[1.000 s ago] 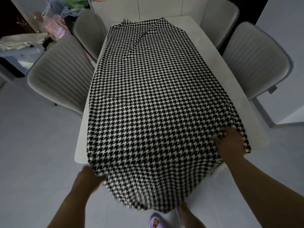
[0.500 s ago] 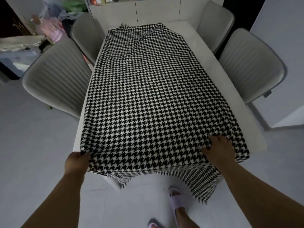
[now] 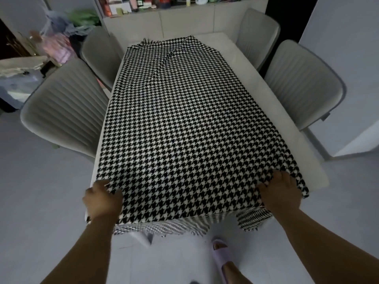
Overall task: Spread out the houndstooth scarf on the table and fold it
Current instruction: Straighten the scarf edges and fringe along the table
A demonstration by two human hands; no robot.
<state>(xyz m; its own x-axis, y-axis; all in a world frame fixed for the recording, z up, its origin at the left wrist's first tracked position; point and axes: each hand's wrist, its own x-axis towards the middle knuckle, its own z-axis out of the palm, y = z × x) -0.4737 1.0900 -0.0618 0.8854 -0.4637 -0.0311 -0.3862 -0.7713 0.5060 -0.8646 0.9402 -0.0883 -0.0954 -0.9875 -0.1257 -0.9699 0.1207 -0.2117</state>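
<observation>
The black-and-white houndstooth scarf (image 3: 184, 130) lies spread along the white table (image 3: 256, 83), covering most of it. Its near end hangs over the front edge, with fringe showing below. My left hand (image 3: 102, 198) grips the scarf's near-left corner at the table edge, fingers curled into the cloth. My right hand (image 3: 281, 191) lies on the near-right part of the scarf and pinches the fabric, which puckers around its fingers. At the far end a diagonal fold runs through the cloth.
Two grey chairs stand on the left (image 3: 65, 111) (image 3: 100, 50) and two on the right (image 3: 303, 83) (image 3: 256, 27). A white sideboard (image 3: 184, 19) with bottles runs behind the table. My foot in a purple slipper (image 3: 222, 255) is on the floor below.
The hanging near end has been drawn up onto the table, so less cloth dangles. My left hand rose from below the table edge to the near-left corner. The right hand stayed in place.
</observation>
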